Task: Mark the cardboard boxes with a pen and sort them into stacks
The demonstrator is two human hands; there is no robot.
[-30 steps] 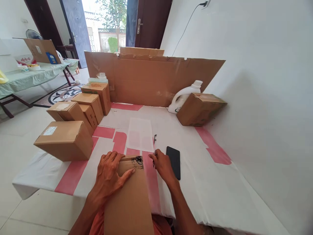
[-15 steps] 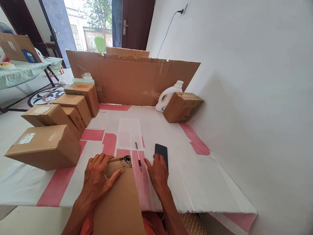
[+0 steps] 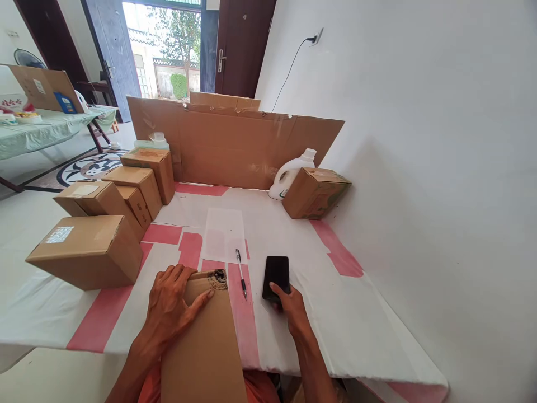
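My left hand (image 3: 174, 302) grips the upper left edge of a brown cardboard box (image 3: 205, 347), fingers over the far edge and thumb flat on top. Black scribbled pen marks show at the box's far right corner. In my right hand (image 3: 289, 302) is a black smartphone (image 3: 277, 274), held by its near end with the thumb on the dark screen and the fingers underneath. Between the box and the phone lies a pen (image 3: 241, 274) with a black grip. Its top end rests by a translucent white sheet (image 3: 224, 232).
Several cardboard boxes (image 3: 88, 246) line the table's left side. At the back right, a white jug (image 3: 293, 173) stands behind another box (image 3: 316, 193). A tall cardboard panel (image 3: 226, 145) closes off the far edge. A wall (image 3: 419, 168) runs along the right.
My right hand has taken hold of the phone, now with its thumb on the screen. My left hand stays on the box. The view has tipped up slightly.
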